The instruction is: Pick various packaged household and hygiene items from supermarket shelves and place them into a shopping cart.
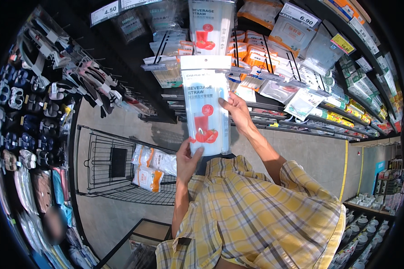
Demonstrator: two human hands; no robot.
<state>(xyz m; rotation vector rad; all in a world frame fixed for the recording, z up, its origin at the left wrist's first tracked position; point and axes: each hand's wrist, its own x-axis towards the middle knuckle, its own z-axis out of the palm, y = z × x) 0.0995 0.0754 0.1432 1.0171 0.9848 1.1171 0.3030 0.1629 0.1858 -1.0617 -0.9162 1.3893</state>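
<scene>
Clear plastic, printed with red tomatoes, covers a flat packet [201, 101] held up before the person. The left hand [188, 160] pinches its lower left corner; the right hand [238, 112] pinches its right edge. A matching packet [211, 20] hangs beyond; left, a wire cart [118, 162] carries white-and-orange bags [147, 178].

Most fingers of the left hand [187, 159] are tucked behind the straw pack [196, 105], same deal for the right hand [238, 114], so the pack's back is a mystery. The matching pack on display [211, 22] gets chopped by the top edge. One end of the cart [118, 162] hides behind the left forearm [180, 206]. Blurry patch [54, 225] lower left, no clue what it is.
</scene>
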